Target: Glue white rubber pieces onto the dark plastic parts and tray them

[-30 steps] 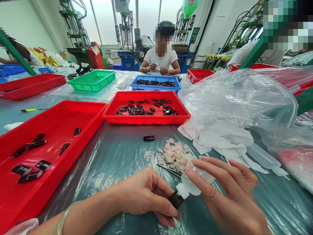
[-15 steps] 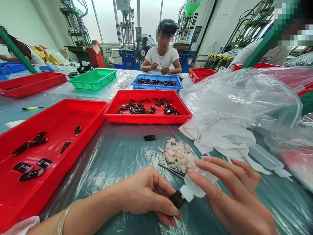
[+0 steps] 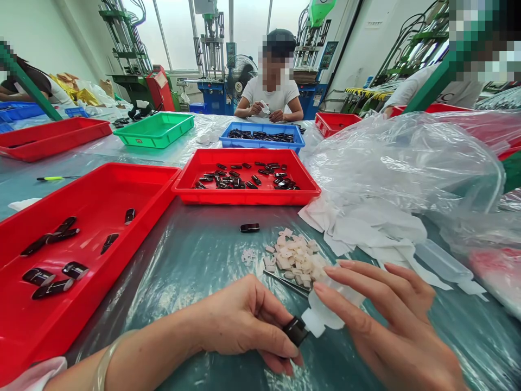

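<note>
The left hand point(image 3: 254, 326) pinches a black plastic piece point(image 3: 296, 330) at the nozzle point(image 3: 315, 322) of a translucent bottle point(image 3: 329, 310); the right hand point(image 3: 393, 320), grip unclear, touches the bottle.

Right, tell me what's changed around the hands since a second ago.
The right hand and the translucent white piece by it have shifted slightly rightward. Nothing was visibly taken up or let go. The left hand still grips the black piece; the pale pile and middle red tray stayed put.

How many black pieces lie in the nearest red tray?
8 black pieces: three bunched toward the back left, three nearer the front, two apart toward the right; overlaps could hide more.
</note>
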Motion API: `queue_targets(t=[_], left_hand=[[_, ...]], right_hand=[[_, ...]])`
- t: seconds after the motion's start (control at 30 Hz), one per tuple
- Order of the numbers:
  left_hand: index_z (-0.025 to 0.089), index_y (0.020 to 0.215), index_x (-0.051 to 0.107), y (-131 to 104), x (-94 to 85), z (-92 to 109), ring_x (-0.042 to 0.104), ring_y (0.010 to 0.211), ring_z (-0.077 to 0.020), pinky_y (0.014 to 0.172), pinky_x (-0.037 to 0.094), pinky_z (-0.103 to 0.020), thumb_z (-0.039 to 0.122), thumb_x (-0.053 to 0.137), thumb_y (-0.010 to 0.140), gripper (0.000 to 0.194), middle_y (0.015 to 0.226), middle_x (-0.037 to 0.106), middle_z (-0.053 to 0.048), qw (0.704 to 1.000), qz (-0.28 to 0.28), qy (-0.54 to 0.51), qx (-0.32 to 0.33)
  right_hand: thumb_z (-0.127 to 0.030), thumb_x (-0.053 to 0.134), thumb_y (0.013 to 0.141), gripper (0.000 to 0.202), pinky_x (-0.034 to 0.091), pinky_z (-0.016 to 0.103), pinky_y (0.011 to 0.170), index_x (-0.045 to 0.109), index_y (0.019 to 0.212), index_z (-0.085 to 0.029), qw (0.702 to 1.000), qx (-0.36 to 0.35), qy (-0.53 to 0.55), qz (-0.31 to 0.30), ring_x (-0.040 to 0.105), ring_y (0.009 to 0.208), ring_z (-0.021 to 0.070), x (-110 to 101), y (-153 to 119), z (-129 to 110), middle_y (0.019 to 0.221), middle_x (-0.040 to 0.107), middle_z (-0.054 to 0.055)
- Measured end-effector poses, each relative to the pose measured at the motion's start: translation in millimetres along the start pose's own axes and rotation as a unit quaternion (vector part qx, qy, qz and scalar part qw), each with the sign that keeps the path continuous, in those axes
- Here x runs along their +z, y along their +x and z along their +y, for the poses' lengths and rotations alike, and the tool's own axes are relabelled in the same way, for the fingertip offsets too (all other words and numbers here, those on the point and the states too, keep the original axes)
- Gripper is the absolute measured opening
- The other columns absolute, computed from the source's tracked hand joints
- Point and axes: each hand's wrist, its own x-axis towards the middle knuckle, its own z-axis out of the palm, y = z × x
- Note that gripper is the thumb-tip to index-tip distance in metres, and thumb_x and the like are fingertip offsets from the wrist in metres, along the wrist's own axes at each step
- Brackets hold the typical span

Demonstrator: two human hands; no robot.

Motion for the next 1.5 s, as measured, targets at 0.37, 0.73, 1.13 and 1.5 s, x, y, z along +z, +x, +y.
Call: queue_targets(t=[0.37, 0.73, 1.13, 1.5], left_hand=[[0.011, 0.077, 0.073, 0.3, 0.8, -2.0, 0.062, 0.058, -0.0078, 0.06, 0.051, -0.015, 0.021, 0.071, 0.065, 0.016, 0.068, 0.067, -0.002, 1.0, -0.001, 0.011, -0.015], [0.011, 0.076, 0.073, -0.2, 0.6, -0.5, 0.062, 0.056, -0.0071, 0.058, 0.051, -0.014, 0.018, 0.07, 0.063, 0.015, 0.068, 0.067, -0.002, 1.0, 0.012, 0.001, -0.012], [0.009, 0.075, 0.071, 3.0, -0.5, -3.7, 0.061, 0.056, -0.0077, 0.059, 0.051, -0.015, 0.023, 0.072, 0.061, 0.02, 0.065, 0.066, -0.002, 1.0, 0.004, 0.012, -0.022], [0.009, 0.075, 0.071, 2.0, 1.7, -1.2, 0.06, 0.055, -0.0067, 0.058, 0.051, -0.014, 0.022, 0.071, 0.06, 0.02, 0.064, 0.066, -0.001, 0.999, 0.004, 0.015, -0.028]], right_hand=[[-0.004, 0.048, 0.085, 0.034, 0.035, 0.04, 0.086, 0.063, 0.101, -0.03, 0.999, 0.032, -0.008, 0.008, 0.06, 0.096, 0.0201, 2.1, -2.4, -9.3, 0.097, 0.069, 0.002], [-0.001, 0.048, 0.083, 0.037, 0.032, 0.046, 0.09, 0.063, 0.104, -0.029, 1.0, -0.01, -0.003, -0.03, 0.057, 0.101, 0.0223, -0.8, -6.6, -0.8, 0.103, 0.068, 0.004], [-0.004, 0.049, 0.084, 0.033, 0.037, 0.037, 0.081, 0.063, 0.097, -0.031, 0.999, 0.046, 0.016, 0.0, 0.061, 0.094, 0.0177, 0.6, 1.6, -5.7, 0.095, 0.069, 0.001], [-0.005, 0.047, 0.085, 0.032, 0.038, 0.036, 0.08, 0.062, 0.097, -0.03, 0.998, 0.046, 0.044, -0.006, 0.06, 0.094, 0.0169, 0.6, 2.7, -4.9, 0.096, 0.068, 0.001]])
